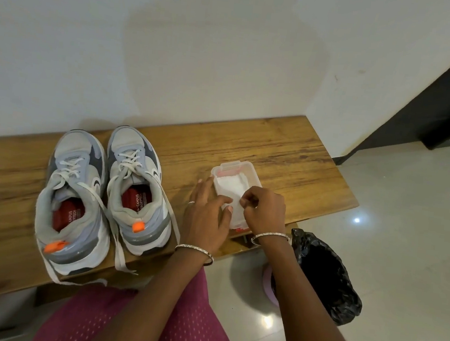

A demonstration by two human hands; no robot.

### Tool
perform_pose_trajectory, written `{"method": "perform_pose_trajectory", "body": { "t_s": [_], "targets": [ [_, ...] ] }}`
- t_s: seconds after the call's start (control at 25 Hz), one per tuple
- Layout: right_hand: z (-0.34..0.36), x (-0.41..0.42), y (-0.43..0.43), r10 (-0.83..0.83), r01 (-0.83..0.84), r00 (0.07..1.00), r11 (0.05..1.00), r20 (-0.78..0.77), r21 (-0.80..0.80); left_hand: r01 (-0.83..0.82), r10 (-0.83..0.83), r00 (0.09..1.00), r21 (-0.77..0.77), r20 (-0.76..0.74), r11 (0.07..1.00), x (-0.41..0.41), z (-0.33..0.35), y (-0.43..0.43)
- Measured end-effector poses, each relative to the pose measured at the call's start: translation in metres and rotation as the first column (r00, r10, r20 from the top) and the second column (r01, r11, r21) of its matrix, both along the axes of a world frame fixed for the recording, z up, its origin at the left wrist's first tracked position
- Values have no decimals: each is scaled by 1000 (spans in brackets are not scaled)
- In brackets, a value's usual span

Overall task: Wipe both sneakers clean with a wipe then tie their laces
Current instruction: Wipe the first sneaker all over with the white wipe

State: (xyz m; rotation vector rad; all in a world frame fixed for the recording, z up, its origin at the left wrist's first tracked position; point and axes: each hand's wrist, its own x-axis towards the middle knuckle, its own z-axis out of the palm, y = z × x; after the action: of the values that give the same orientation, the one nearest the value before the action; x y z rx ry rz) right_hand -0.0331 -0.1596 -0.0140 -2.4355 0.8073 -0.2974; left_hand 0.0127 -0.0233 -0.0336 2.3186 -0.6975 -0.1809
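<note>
Two grey-and-white sneakers stand side by side on the wooden bench, toes toward the wall: the left sneaker and the right sneaker. Both have red insoles, orange heel tabs and loose white laces trailing over the bench's front edge. Right of them sits a clear plastic wipe box with white wipes inside. My left hand rests on the box's left side with straight fingers. My right hand pinches the edge of a white wipe at the box's near end.
A bin lined with a black bag stands on the tiled floor just right of the bench's front corner. A white wall runs behind the bench. Pink clothing on my lap is at the bottom of the view.
</note>
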Motion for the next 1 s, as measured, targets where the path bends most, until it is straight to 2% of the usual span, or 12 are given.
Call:
{"method": "perform_pose_trajectory", "body": {
  "t_s": [0.12,0.28,0.4,0.52,0.68,0.8,0.88,1.0],
  "targets": [
    [-1,-3,-6,-59,55,996,997,72,55,35,-42,999,202,30,979,5,2,-9],
    [4,-5,-12,-219,169,953,958,208,233,74,-101,993,345,60,936,8,9,-15],
    [16,-5,-20,-438,292,859,844,264,450,98,-136,989,427,60,899,8,15,-19],
    [22,-7,-32,-569,324,795,693,212,644,135,-158,987,433,17,891,9,15,-21],
    [42,-12,-38,-671,197,717,453,187,869,139,-137,990,251,-25,958,11,23,-14],
    [63,-18,-34,-759,47,638,204,128,978,35,-39,995,-39,-95,999,13,45,0],
    [75,-24,-25,-769,-93,627,83,123,992,-101,35,969,-259,-246,961,14,65,18],
    [91,-35,-5,-734,-181,667,10,130,984,-315,91,881,-434,-464,844,11,97,52]
  ]
}}
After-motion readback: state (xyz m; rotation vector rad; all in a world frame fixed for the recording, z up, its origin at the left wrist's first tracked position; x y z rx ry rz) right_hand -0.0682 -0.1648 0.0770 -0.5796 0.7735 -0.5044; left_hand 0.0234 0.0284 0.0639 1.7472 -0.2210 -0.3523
